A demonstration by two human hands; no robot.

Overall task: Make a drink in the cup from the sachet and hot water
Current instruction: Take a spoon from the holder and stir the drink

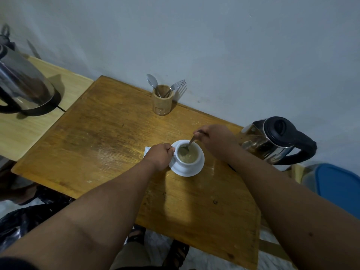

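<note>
The left hand (160, 155) gripped the white ceramic cup (188, 157) at its side; the right hand (211, 136) pinched the metal spoon (188, 145). Stirring needed slow circles, avoiding splashes.

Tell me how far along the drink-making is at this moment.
Done: the cup on its saucer already holds pale brown liquid, and the kettle stands on the table. In hand: the left hand grips the cup while the right hand holds a spoon in the drink. Left: finishing the stir and removing the spoon.
</note>
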